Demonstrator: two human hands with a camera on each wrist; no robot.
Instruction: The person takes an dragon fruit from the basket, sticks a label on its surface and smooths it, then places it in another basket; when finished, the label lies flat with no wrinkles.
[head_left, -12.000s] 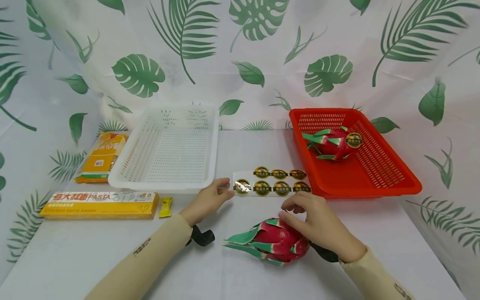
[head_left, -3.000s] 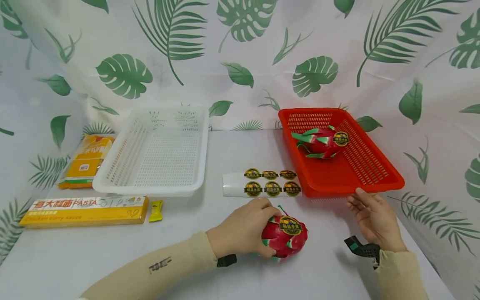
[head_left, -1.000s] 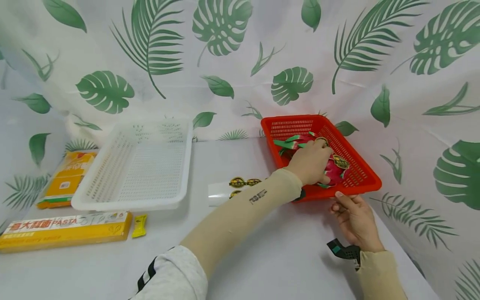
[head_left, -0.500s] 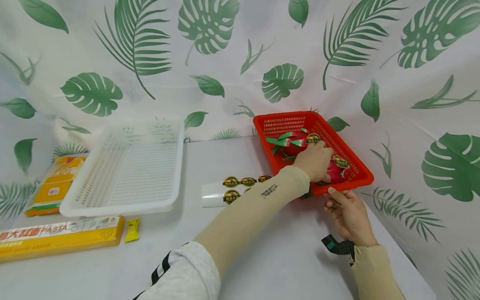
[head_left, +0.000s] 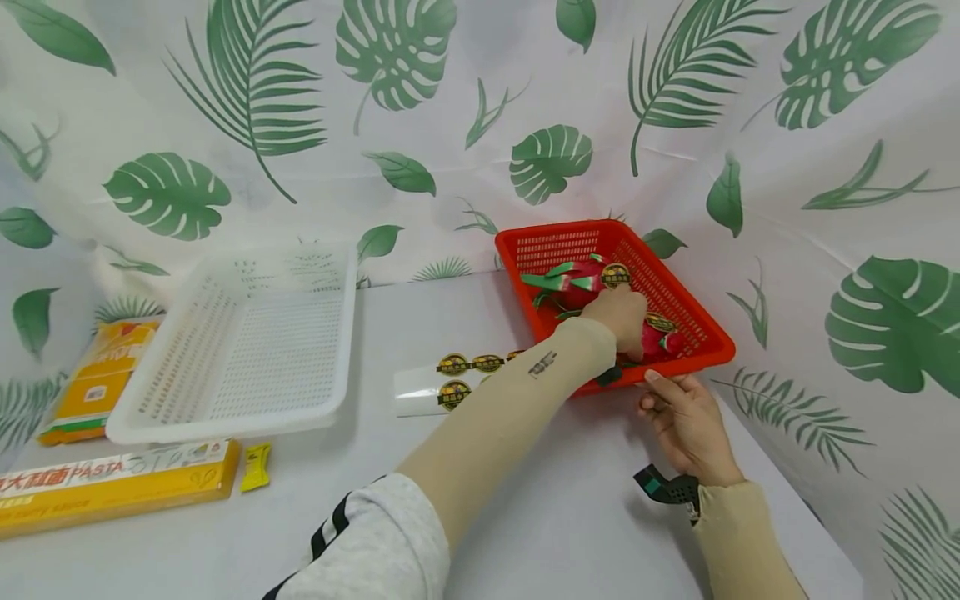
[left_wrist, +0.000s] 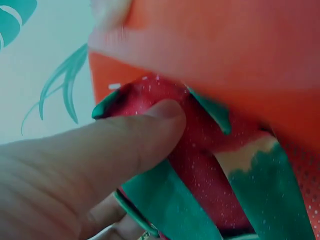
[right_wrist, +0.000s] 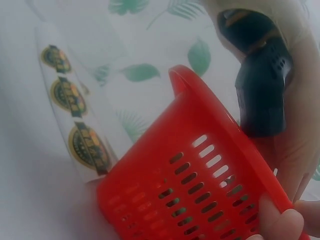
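Note:
My left hand point(head_left: 617, 317) reaches into the red basket point(head_left: 711, 355) and grips a dragon fruit point(head_left: 651, 343) near its front right corner. In the left wrist view, the thumb lies along the red skin of this dragon fruit point(left_wrist: 200, 160), among green scales. A round black-and-gold sticker point(head_left: 661, 322) shows on it. Behind it in the basket lies another dragon fruit point(head_left: 568, 281), also with a sticker point(head_left: 617, 276). My right hand point(head_left: 693, 433) pinches the basket's front rim; its fingertips point(right_wrist: 284, 225) show at the rim in the right wrist view.
A white basket point(head_left: 341, 367) stands to the left. Beside it are an orange food bag point(head_left: 97, 379), a yellow pasta box point(head_left: 120, 487) and a small yellow packet point(head_left: 256, 467). A sticker sheet point(head_left: 416, 393) lies between the baskets, partly hidden by the left arm.
Since three seconds ago, my left hand has carried the stickered dragon fruit from the table into the red basket. The right hand keeps the rim. The head view has swung right.

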